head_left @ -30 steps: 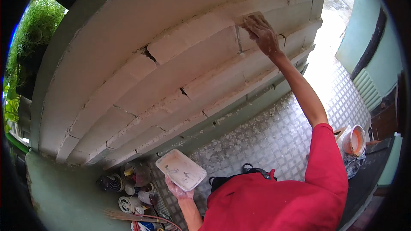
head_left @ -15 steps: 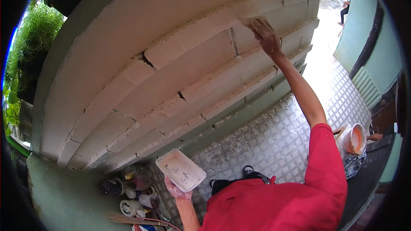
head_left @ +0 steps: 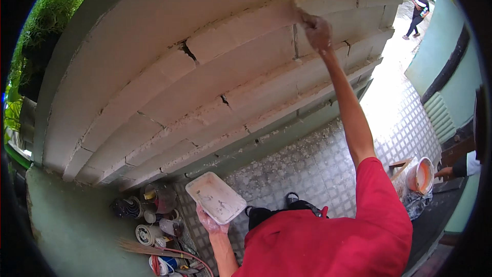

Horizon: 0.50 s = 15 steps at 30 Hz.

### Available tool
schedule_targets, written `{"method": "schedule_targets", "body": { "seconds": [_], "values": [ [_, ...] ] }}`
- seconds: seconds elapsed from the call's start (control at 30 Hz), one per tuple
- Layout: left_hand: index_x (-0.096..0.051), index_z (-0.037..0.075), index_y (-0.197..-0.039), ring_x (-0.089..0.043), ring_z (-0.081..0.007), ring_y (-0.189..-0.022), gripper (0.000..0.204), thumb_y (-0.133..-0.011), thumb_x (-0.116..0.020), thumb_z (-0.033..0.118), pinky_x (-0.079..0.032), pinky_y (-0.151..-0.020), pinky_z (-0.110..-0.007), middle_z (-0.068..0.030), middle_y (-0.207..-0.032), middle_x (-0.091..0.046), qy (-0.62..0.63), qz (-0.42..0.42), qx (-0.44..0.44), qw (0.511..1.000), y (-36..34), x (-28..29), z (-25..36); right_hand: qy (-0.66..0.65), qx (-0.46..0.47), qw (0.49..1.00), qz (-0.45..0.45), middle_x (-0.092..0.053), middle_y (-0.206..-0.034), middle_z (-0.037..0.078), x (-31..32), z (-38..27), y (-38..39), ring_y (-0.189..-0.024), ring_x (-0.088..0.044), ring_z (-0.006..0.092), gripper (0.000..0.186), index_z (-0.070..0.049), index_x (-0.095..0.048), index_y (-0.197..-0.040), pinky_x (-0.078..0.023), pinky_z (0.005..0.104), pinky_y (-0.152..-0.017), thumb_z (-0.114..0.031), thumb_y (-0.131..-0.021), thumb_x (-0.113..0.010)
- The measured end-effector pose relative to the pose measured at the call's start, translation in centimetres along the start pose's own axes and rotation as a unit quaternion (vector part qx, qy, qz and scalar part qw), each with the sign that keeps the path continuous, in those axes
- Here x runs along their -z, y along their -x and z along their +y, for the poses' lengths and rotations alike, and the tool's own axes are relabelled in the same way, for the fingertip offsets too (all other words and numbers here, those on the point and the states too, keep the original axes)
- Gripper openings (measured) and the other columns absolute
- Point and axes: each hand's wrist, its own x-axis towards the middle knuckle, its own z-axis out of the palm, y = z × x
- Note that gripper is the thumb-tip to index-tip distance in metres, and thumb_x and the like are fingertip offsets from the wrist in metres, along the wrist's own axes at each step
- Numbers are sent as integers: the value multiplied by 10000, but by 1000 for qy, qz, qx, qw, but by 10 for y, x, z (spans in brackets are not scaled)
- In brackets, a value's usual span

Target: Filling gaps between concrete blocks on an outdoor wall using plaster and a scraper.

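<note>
My left hand (head_left: 210, 222) holds up a shallow rectangular tub (head_left: 215, 197), its inside smeared with whitish paste. My right arm reaches far out to the upper right. At its end my right hand (head_left: 319, 33) is closed around a flat scraper-like tool (head_left: 296, 12), whose exact kind is blurred and partly hidden. The tool's edge meets the upper ledge of the pale wall (head_left: 246, 66). Rows of stepped blocks make up this wall, with dark cracks at several joints.
Pails, tubs and a stick broom (head_left: 141, 247) crowd the lower left corner. A bucket with an orange inside (head_left: 421, 175) stands at right, near another person's hand (head_left: 444, 173). One more person (head_left: 419, 13) is in the bright passage. Residue spots the tiled floor (head_left: 318, 159).
My right hand has shifted slightly up, its wrist turned, the tool still at the ledge. The view has moved a little. The far person shows more fully, and a sleeve appears by the bucket.
</note>
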Motion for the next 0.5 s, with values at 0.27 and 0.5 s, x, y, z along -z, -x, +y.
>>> {"method": "schedule_targets", "body": {
  "seconds": [0.27,0.5],
  "values": [
    [-398,132,-1412,-504,-326,-1230,625,-898,-515,467,-417,-1021,-546,-90,-1384,-489,1,-12,9,1000,-12,-4,-8,89,68,993,-44,-659,-944,235,-45,-60,52,-873,-663,369,268,-12,-697,-991,-531,416,-746,-26,-768,-548],
    [-409,135,-1401,-513,-322,-1214,617,-895,-518,470,-425,-1013,-540,-83,-1363,-504,-14,-2,-13,1000,-6,-2,-5,-14,77,997,22,-636,-755,261,-28,-58,49,-717,-632,416,223,43,-669,-896,-505,444,-661,-38,-736,-536]
  ]
}}
